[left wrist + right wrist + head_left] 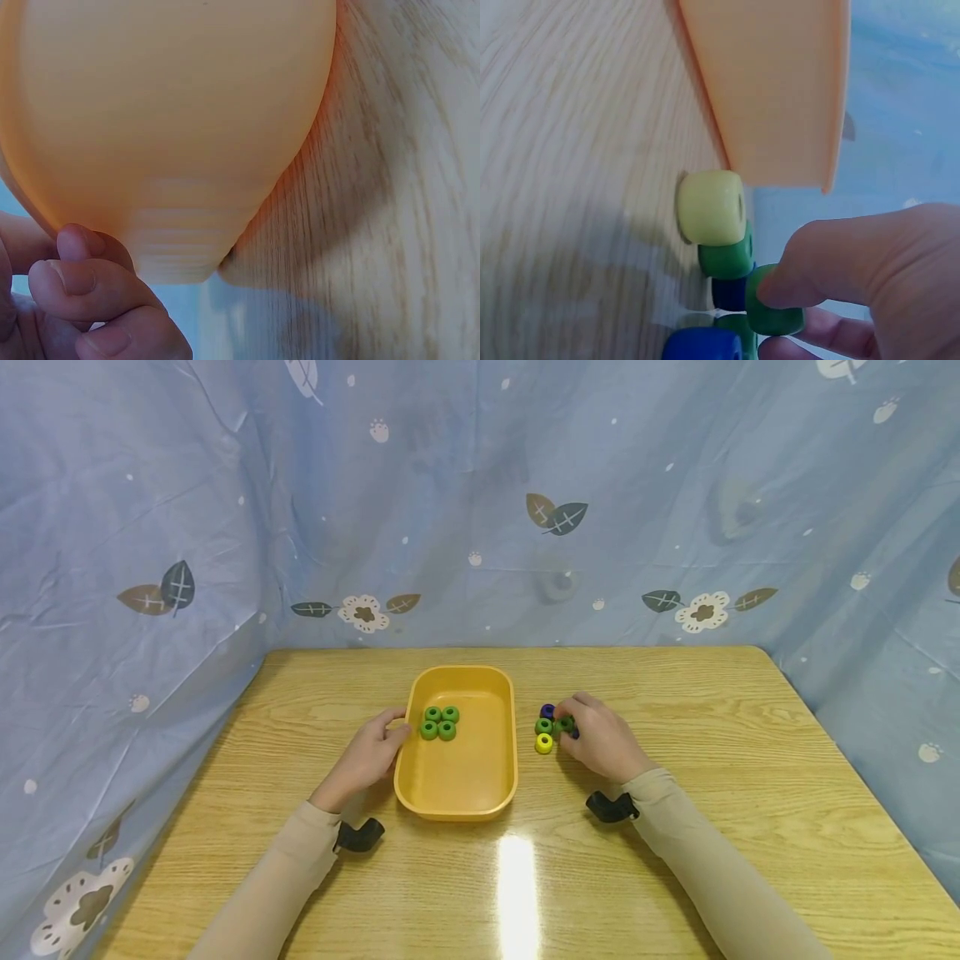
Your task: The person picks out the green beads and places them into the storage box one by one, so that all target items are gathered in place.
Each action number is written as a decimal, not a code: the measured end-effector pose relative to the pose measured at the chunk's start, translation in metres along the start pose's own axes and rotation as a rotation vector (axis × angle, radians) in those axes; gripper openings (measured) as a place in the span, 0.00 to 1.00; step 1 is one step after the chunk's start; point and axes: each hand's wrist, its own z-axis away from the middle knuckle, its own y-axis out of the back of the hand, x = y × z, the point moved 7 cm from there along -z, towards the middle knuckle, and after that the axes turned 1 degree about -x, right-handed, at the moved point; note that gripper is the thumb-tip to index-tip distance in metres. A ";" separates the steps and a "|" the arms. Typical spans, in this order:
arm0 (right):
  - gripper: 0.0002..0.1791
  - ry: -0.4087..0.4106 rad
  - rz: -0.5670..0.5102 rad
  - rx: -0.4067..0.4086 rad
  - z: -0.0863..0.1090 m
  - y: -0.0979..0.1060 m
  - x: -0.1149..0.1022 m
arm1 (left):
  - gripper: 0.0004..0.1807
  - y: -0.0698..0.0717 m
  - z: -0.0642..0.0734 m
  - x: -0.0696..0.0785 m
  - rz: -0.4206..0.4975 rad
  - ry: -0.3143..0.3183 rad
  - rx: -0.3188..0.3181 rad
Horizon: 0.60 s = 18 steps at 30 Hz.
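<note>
My left hand (365, 753) grips the left rim of a yellow-orange plastic tray (465, 777), its fingers curled against the outer wall in the left wrist view. Inside the tray, several green beads (447, 730) sit in a tight cluster toward the left. To the right of the tray, my right hand (606, 745) pinches a green bead (771, 319) between thumb and fingers, raised off the table. Beside it on the tabletop lie a yellow bead (543, 743), another green bead (543, 726) and a blue bead (548, 711). A second blue bead (703, 345) is mostly hidden by the hand in the head view.
The wooden table (420, 893) carries the tray near its middle. A blue patterned cloth (465, 510) hangs behind and along the sides. Black straps with curved pieces (611, 807) are on both wrists.
</note>
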 end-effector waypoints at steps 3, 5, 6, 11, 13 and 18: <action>0.16 0.009 -0.021 0.011 0.000 0.003 -0.003 | 0.27 0.000 0.000 0.000 0.005 0.004 -0.002; 0.16 0.020 -0.035 0.018 0.000 0.005 -0.005 | 0.27 0.001 0.001 0.001 0.003 0.006 0.003; 0.16 0.025 -0.042 0.021 0.000 0.006 -0.006 | 0.27 0.001 0.001 0.001 0.000 0.005 0.005; 0.15 0.034 -0.080 0.028 0.000 0.010 -0.012 | 0.26 0.002 0.001 0.002 -0.013 0.003 0.008; 0.15 0.035 -0.096 0.029 0.000 0.011 -0.014 | 0.26 0.002 0.001 0.002 -0.011 0.003 0.006; 0.15 0.042 -0.128 0.042 0.000 0.017 -0.022 | 0.26 0.002 0.002 0.003 -0.002 0.002 0.004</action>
